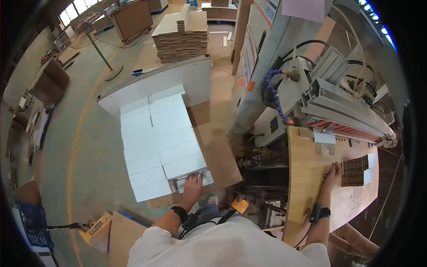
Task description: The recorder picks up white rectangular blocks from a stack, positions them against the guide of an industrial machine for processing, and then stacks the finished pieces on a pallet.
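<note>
far left: blue crate point(31, 224) at floor level and a yellow device point(98, 228) near the lower edge. further in, a low pallet point(213, 147) carries white panels point(155, 142) laid flat in two neat rows, several layers it seems. left hand point(193, 183) reaches down to the near corner of that stack, fingers spread and lying on a white piece point(191, 180) at the front edge; whether they are curled under it or only resting on top, cannot tell. behind the pallet, a tall stack of brown boards point(181, 38) well apart. centre: grey machine body point(284, 89) with a blue segmented hose point(275, 95). right: curved wooden table point(307, 178) at the machine. right hand point(331, 172) lies flat on it, fingers extended and unclenched, fingertips touching a block of small dark slotted pieces point(354, 171) with white pieces at its far side. judging by this, the pallet is largely filled, rows complete but for the near corner; the block on the table looks unhandled as yet, so work remains there.
</note>
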A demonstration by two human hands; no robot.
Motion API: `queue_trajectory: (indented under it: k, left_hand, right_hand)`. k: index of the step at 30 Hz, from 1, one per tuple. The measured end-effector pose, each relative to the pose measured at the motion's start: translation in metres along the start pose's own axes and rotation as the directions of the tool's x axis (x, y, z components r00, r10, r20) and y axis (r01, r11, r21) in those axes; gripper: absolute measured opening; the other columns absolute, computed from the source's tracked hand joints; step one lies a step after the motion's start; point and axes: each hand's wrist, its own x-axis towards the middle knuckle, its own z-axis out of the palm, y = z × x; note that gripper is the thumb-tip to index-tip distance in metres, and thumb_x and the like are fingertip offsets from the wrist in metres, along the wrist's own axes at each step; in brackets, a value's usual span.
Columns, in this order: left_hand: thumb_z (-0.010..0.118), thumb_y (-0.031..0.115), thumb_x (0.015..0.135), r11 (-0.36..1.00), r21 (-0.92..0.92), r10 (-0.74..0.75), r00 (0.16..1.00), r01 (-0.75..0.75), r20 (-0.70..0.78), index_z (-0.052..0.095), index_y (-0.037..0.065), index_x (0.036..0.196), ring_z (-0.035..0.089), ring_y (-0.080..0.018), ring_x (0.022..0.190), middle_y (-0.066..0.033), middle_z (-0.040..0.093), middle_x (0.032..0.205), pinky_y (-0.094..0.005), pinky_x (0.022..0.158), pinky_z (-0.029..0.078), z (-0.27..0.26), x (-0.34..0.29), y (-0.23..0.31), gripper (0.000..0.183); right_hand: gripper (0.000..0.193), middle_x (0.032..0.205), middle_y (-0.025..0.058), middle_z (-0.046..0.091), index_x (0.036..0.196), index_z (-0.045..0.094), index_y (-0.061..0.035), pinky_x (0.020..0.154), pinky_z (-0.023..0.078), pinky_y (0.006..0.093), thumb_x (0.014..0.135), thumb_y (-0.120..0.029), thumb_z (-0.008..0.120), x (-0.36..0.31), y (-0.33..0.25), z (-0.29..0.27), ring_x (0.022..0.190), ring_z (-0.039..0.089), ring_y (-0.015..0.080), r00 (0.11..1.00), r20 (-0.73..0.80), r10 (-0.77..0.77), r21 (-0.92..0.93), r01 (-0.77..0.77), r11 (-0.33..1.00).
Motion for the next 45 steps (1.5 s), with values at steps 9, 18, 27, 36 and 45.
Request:
queue_trajectory:
  k: [9, 18, 27, 36, 45]
  left_hand:
    - [0.056, 0.01, 0.07, 0.999, 0.014, -0.049, 0.995, 0.048, 0.083, 0.056, 0.003, 0.103, 0.051, -0.0291, 0.084, -0.0131, 0.052, 0.09, -0.0408, 0.071, 0.04, 0.008, -0.005, -0.013, 0.034]
    - [0.066, 0.011, 0.065, 0.853, -0.452, 0.252, 0.964, -0.261, -0.079, 0.057, 0.003, 0.1, 0.05, -0.0298, 0.073, -0.0114, 0.051, 0.079, -0.0402, 0.065, 0.04, -0.025, 0.07, 0.089, 0.037]
    - [0.068, 0.015, 0.068, 0.485, -0.62, 0.643, 0.732, -0.617, -0.226, 0.059, 0.006, 0.097, 0.056, -0.0269, 0.082, -0.0085, 0.058, 0.087, -0.0371, 0.07, 0.046, -0.057, 0.156, 0.307, 0.031]
    - [0.067, 0.022, 0.07, 0.535, -0.481, 0.71, 0.678, -0.694, -0.189, 0.059, 0.006, 0.088, 0.054, -0.0274, 0.088, -0.0087, 0.056, 0.091, -0.0383, 0.075, 0.043, -0.035, 0.149, 0.346, 0.025]
    - [0.066, 0.02, 0.07, 0.55, -0.475, 0.7, 0.69, -0.687, -0.186, 0.059, 0.006, 0.085, 0.053, -0.0275, 0.088, -0.0086, 0.056, 0.091, -0.0381, 0.075, 0.043, -0.034, 0.146, 0.348, 0.022]
  right_hand:
    - [0.015, 0.066, -0.0011, 0.049, 0.102, 0.051, -0.0106, 0.035, 0.031, 0.0183, 0.087, -0.015, 0.051, -0.023, -0.025, 0.01, 0.045, 0.041, 0.0047, 0.995, -0.01, 0.099, 0.092, -0.097, 0.991]
    - [0.016, 0.068, 0.002, 0.056, 0.099, 0.055, -0.0075, 0.039, 0.038, 0.0203, 0.088, -0.019, 0.052, -0.024, -0.031, 0.008, 0.047, 0.049, 0.0077, 0.995, 0.004, 0.097, 0.004, -0.097, 0.995]
    - [0.018, 0.062, 0.0016, 0.055, 0.099, 0.056, -0.0061, 0.037, 0.04, 0.0219, 0.088, -0.02, 0.053, 0.008, -0.108, -0.077, 0.042, 0.049, 0.0089, 0.921, 0.372, -0.113, -0.1, 0.161, 0.982]
    - [0.058, 0.061, 0.0063, 0.053, 0.131, 0.032, -0.0161, 0.035, 0.041, 0.0277, 0.083, -0.033, 0.059, 0.112, -0.13, -0.208, 0.042, 0.049, 0.014, 0.962, -0.266, 0.066, -0.353, -0.161, 0.922]
    - [0.043, 0.063, 0.0054, 0.049, 0.113, 0.037, -0.0037, 0.034, 0.039, 0.0216, 0.083, -0.022, 0.061, 0.102, -0.1, -0.205, 0.043, 0.048, 0.01, 0.974, -0.197, 0.112, 0.084, -0.097, 0.992]
